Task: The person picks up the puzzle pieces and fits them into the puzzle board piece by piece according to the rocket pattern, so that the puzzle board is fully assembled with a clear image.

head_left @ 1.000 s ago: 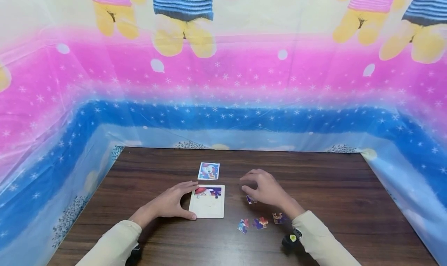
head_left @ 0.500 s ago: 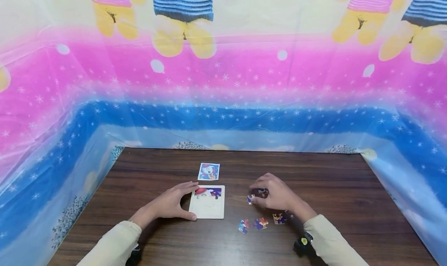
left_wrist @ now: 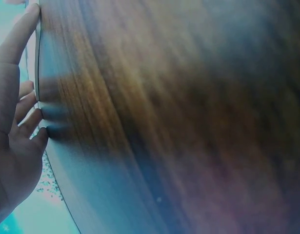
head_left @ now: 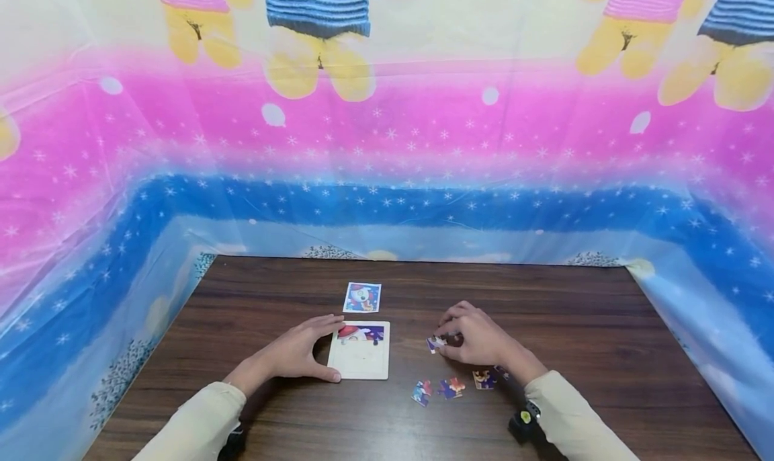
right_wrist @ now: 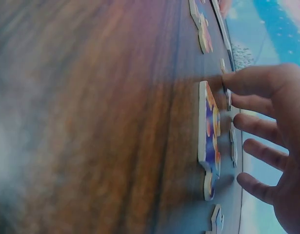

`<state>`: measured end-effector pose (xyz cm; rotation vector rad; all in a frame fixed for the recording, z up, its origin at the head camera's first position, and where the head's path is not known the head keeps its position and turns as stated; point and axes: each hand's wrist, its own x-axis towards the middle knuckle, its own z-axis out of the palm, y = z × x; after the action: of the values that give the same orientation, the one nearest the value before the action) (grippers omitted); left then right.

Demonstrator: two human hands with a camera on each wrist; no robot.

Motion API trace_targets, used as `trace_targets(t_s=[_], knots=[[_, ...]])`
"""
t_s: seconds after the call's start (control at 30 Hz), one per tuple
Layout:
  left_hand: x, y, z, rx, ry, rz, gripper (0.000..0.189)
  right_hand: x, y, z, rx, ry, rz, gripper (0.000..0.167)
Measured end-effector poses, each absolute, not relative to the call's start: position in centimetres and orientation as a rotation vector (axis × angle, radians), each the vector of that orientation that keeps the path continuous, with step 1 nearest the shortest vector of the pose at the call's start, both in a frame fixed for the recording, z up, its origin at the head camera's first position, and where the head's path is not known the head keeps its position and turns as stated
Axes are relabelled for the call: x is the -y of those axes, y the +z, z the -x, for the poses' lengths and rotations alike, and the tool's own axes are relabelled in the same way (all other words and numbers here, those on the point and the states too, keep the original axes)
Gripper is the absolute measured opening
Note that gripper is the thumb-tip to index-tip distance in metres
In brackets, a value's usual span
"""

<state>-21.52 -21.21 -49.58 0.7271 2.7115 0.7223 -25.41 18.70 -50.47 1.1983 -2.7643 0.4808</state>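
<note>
A pale puzzle tray (head_left: 358, 363) lies on the table, its top row filled with red, white and purple pieces. Along its left side my left hand (head_left: 299, 349) rests, fingers straight at the upper corner and thumb at the lower one. To the right, my right hand (head_left: 478, 337) has thumb and index finger pinching a purple-and-white puzzle piece (head_left: 433, 344), still at table level. In the right wrist view the other fingers are spread above another puzzle piece (right_wrist: 233, 141). My palm partly hides the pieces beneath it.
Nearer me lie loose pieces: a blue-red one (head_left: 421, 392), a purple-orange one (head_left: 451, 388) and a dark purple-gold one (head_left: 484, 379). A small picture card (head_left: 362, 298) sits beyond the tray. A printed cloth (head_left: 387, 205) hangs behind the wooden table (head_left: 290, 421).
My right hand has moved a little right and toward me, and its thumb and index finger have closed on the purple-and-white puzzle piece. The left hand and tray stay put.
</note>
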Motion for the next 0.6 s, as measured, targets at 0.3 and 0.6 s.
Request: trace_targets(t_s=[0.3,0.6], knots=[[21.24,-49.70,21.50,-2.716,0.713,-0.734,0.104,-18.29,-50.21,25.52,2.813,0.472,-1.128,0.032],[21.22,-49.79,21.59,-2.717,0.714,-0.736,0.104,-18.30,-49.82,25.52,2.798,0.490,-1.183,0.024]])
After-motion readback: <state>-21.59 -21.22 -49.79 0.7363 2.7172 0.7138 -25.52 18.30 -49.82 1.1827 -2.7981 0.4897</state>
